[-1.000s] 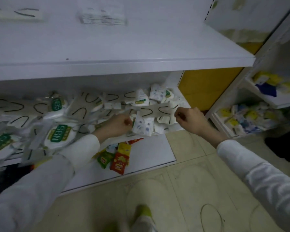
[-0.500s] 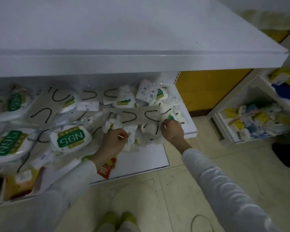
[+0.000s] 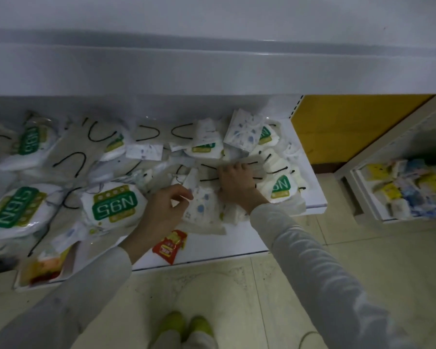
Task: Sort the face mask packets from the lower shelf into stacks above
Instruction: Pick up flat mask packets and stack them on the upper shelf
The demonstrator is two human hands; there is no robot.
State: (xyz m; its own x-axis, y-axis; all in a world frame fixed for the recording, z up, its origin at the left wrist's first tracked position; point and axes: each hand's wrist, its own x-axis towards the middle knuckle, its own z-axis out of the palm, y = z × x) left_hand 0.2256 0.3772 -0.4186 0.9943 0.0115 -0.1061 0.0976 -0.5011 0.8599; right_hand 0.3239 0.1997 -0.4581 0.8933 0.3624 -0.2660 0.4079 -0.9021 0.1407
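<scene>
While my left hand (image 3: 165, 207) pinches a blue-dotted packet (image 3: 202, 210) | my right hand (image 3: 237, 183) grips black-looped packets (image 3: 259, 168) | risk: slick pile could spill off lower shelf (image 3: 312, 195)

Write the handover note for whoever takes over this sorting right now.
Left hand: pinches the edge of a blue-dotted packet at the front of the lower shelf.
Right hand: fingers curled onto a beige black-loop packet in the pile; whether it grips is unclear.
Packets: green N95 packets, beige ones and dotted ones lie mixed across the lower shelf.
Done: no stack shows on the part of the upper shelf in view.
Left: lift the packets up and stack them by kind.
</scene>
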